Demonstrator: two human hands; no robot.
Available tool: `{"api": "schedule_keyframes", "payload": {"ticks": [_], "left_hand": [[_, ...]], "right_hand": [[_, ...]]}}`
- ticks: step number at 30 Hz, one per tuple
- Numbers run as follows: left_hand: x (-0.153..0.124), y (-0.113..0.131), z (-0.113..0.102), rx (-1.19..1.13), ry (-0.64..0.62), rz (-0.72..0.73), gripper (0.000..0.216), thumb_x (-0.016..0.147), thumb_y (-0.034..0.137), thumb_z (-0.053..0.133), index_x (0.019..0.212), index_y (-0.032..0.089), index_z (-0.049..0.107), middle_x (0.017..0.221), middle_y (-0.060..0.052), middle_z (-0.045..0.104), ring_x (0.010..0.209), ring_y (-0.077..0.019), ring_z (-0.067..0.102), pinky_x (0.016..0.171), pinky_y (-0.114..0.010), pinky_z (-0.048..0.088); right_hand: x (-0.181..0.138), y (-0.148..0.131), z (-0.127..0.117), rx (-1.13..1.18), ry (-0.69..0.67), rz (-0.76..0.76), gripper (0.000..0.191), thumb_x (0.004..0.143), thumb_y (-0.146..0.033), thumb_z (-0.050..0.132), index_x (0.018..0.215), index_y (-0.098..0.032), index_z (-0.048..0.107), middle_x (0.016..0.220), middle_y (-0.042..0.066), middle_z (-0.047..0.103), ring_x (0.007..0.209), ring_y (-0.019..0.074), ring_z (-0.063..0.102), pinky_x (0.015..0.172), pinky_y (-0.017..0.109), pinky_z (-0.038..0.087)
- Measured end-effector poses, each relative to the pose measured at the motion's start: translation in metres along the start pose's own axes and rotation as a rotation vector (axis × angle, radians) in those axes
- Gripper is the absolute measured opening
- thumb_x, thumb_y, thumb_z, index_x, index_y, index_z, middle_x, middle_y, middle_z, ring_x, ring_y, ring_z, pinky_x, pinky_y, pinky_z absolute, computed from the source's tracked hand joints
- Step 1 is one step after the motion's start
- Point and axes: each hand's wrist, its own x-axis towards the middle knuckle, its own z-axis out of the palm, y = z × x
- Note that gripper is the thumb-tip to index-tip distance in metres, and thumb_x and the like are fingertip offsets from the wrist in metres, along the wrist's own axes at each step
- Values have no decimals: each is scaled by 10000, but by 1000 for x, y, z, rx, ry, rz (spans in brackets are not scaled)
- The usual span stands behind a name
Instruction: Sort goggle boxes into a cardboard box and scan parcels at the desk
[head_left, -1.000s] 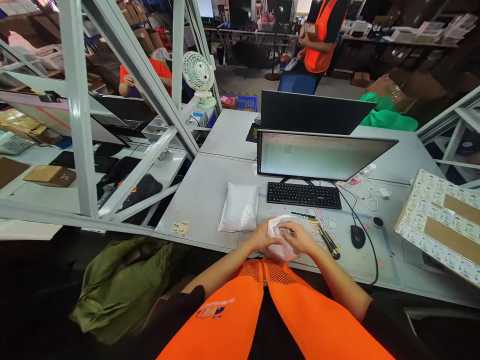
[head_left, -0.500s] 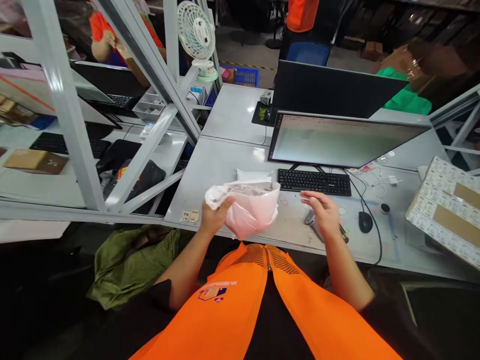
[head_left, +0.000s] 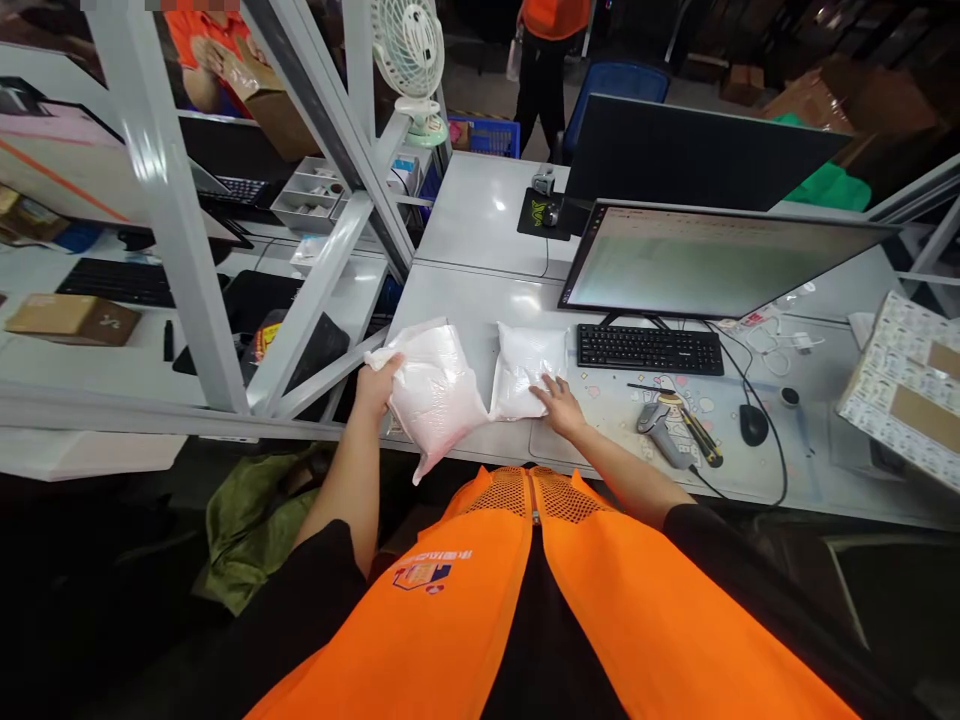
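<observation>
My left hand (head_left: pixel 381 384) grips the upper left edge of a plump white plastic mailer bag (head_left: pixel 438 385) with a pinkish tint along its lower part. The bag is tilted, its lower corner hanging over the table's front edge. To its right a second, smaller white packet (head_left: pixel 523 365) lies flat on the table. On that packet's lower right part rests my right hand (head_left: pixel 559 403), fingers spread, gripping nothing. The two packages meet or overlap at a corner.
A keyboard (head_left: pixel 649 348) and monitor (head_left: pixel 720 262) stand right of the packet. Nearer me lie a barcode scanner (head_left: pixel 664 437), a utility knife (head_left: pixel 701 436) and a mouse (head_left: pixel 754 425). A patterned carton (head_left: pixel 911 385) is far right. Metal frame posts (head_left: pixel 180 230) rise at left.
My left hand has moved left with the pinkish-white bag, uncovering the packet behind it. My right hand has come left and down onto that packet. A person in the background has shifted left.
</observation>
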Motion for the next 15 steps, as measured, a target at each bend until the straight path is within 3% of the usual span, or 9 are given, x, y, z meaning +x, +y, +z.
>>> {"api": "schedule_keyframes", "payload": {"ticks": [3,6,8,10,12,14,15], "left_hand": [[12,-20,13,120,-12,-92,349,868,307,757,1116,66,704,941,-104,762,896,-219,722,829,-335,617],[16,-33,23,227,7,-132,371,860,295,751,1140,60,685,970,-135,762,1026,-283,722,887,-378,607],[16,-35,30,326,54,-148,478,813,292,804,1197,52,653,1106,-199,750,1189,-360,678,999,-457,569],[11,-32,38,424,131,-119,632,778,268,836,1316,48,588,1370,-283,646,1409,-435,528,1149,-553,456],[-5,-22,50,529,187,69,661,811,246,805,1392,75,539,1551,-296,500,1521,-441,387,1231,-588,350],[-35,-7,67,575,107,356,496,893,249,724,1345,117,568,1482,-239,557,1431,-375,487,1194,-527,413],[-55,2,76,562,-1,492,388,929,264,689,1282,131,598,1349,-199,630,1294,-328,584,1115,-472,486]], "right_hand": [[-8,0,-29,231,233,8,570,961,-236,677,1529,-220,641,1666,150,491,1494,362,458,1181,476,466],[-30,-2,-61,531,468,87,478,1030,-493,569,1339,-169,735,1291,136,738,1174,298,665,1030,387,533],[-50,-4,-79,671,516,193,592,1028,-665,479,1100,-153,767,952,82,745,892,255,674,816,323,534],[-70,-8,-91,712,518,263,673,987,-772,457,892,-160,719,754,43,655,733,215,603,690,287,464],[-86,-13,-95,673,522,285,685,979,-793,437,823,-172,682,706,39,621,697,201,567,660,282,417],[-95,-19,-93,579,511,309,672,1011,-752,389,831,-180,692,712,57,641,699,210,566,658,289,393],[-97,-21,-90,528,494,326,658,1032,-717,366,842,-185,703,723,68,659,702,217,574,660,293,384]]}}
